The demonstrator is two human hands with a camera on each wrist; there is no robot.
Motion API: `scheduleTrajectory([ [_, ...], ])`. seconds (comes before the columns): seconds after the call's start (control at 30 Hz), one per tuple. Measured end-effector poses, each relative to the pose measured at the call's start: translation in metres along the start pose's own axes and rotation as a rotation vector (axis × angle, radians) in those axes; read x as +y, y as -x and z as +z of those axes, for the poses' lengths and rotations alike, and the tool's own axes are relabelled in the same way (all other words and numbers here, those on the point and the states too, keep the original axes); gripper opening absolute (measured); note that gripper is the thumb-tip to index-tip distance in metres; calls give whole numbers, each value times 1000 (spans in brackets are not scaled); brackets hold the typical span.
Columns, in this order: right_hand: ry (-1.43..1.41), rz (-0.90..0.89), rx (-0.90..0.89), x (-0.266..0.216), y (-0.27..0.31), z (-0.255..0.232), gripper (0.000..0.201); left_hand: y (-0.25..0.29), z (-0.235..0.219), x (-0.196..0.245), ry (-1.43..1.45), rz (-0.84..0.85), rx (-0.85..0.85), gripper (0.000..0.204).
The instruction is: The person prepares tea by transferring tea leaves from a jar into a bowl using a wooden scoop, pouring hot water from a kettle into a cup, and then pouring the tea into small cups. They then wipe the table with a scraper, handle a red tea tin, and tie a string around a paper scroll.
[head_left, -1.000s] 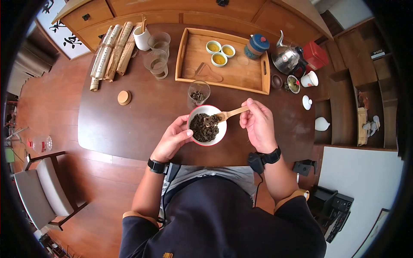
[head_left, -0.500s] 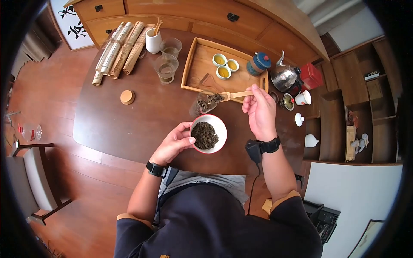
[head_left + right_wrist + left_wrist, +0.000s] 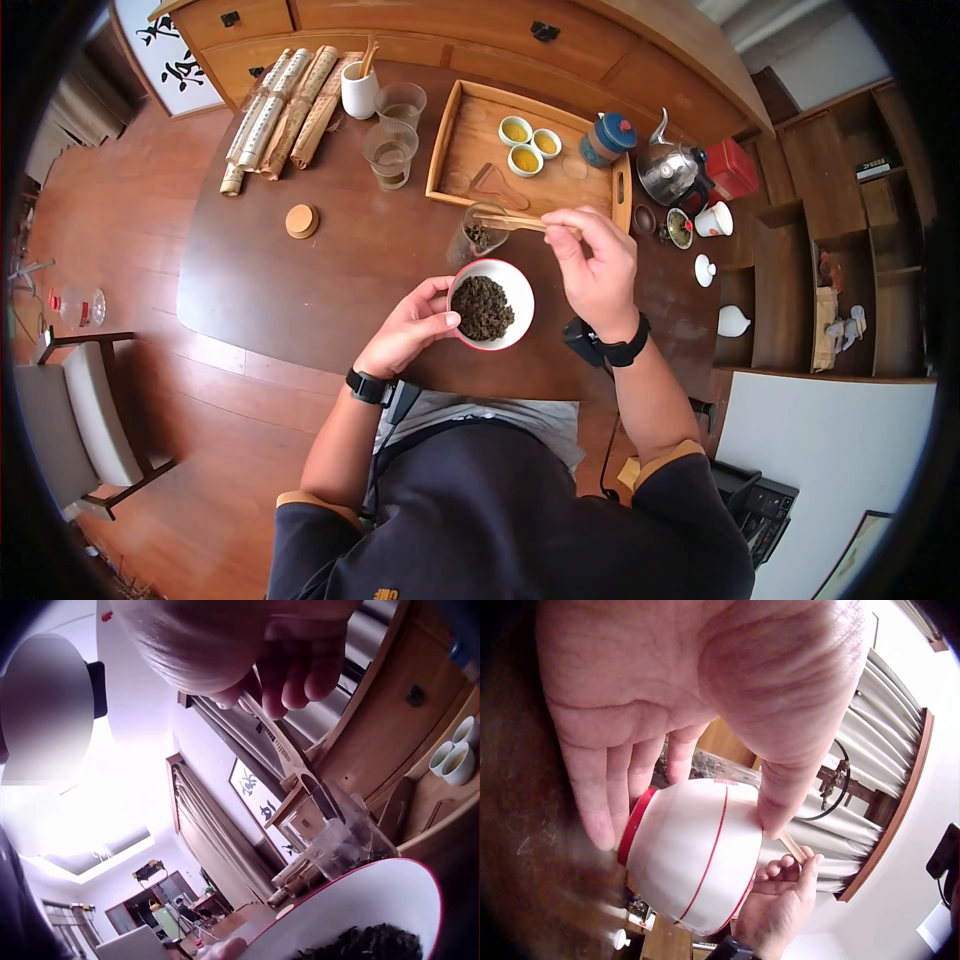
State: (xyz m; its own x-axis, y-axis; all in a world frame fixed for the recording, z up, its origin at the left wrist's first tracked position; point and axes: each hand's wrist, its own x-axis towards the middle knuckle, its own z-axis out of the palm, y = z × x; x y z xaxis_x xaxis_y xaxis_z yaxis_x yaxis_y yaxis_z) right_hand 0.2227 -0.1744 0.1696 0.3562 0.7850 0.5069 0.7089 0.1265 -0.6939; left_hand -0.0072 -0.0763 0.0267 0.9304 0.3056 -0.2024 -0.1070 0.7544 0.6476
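My left hand holds a white bowl with a red rim, its thumb on the near side; dark rolled tea leaves fill much of it. In the left wrist view, the outside of the bowl shows thin red lines. Between thumb and fingers, my right hand pinches a wooden tea scoop. The scoop's head is turned on its side at the mouth of a clear glass, just beyond the bowl. Some dark leaves lie inside that glass.
A wooden tray bears three small cups of yellow tea and a blue lidded jar. To its right stand a steel kettle and a lidless gaiwan. Two glasses, bamboo scrolls and a round wooden lid sit left.
The right hand has carried the scoop of leaves from the bowl to the glass and turned it over; the leaves have left the scoop. The left hand keeps holding the bowl.
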Motion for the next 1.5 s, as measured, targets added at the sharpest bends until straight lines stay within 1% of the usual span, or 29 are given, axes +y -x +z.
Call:
scheduleTrajectory([
  [0.07,6,-59,-22,1,1,2,11,0,0,0,-1,-6,3,55],
  [0.1,18,-79,5,2,2,1,10,0,0,0,-1,-8,5,55],
  [0.2,-106,138,205,6,15,2,12,1,2,1,-9,3,20,56],
  [0.23,-273,268,278,2,17,-1,18,2,3,1,-10,1,21,57],
  [0.27,-388,326,352,0,17,-7,22,2,3,1,-10,0,20,57],
  [0.33,-582,387,392,4,26,-23,24,1,3,1,-7,-1,19,57],
  [0.37,-598,387,391,4,31,-27,25,0,2,0,-3,-1,19,58],
  [0.47,-438,466,315,8,57,-32,24,-1,-2,-2,7,-1,13,58],
  [0.53,-256,463,234,7,70,-28,17,-1,-1,-3,7,-5,12,57],
  [0.6,-56,248,143,10,74,-23,11,-2,4,2,-1,-11,12,57],
  [0.63,45,170,76,8,74,-25,5,-2,3,2,-12,-16,15,57],
  [0.67,92,76,45,4,71,-23,5,-2,2,1,-21,-19,19,56],
  [0.73,144,-34,-9,6,71,-19,7,-2,1,0,-44,-24,27,56],
  [0.83,123,-45,-8,11,71,-15,8,-1,4,0,-75,-21,42,55],
  [0.93,101,96,-48,19,79,-17,7,-1,5,-2,-77,-9,53,55],
  [1.03,-68,270,20,37,95,-12,13,-1,7,-1,-72,-8,54,55],
  [1.13,-253,571,6,43,104,-11,20,-1,9,2,-88,-20,54,55],
  [1.17,-306,624,16,49,109,-7,25,-2,9,2,-102,-24,53,55],
  [1.27,-472,745,41,59,116,4,27,-3,11,1,-131,-25,60,55],
  [1.37,-581,805,78,63,119,16,29,-4,12,0,-155,-35,72,54],
  [1.5,-665,894,119,63,119,19,28,-5,17,1,-181,-45,79,54],
])
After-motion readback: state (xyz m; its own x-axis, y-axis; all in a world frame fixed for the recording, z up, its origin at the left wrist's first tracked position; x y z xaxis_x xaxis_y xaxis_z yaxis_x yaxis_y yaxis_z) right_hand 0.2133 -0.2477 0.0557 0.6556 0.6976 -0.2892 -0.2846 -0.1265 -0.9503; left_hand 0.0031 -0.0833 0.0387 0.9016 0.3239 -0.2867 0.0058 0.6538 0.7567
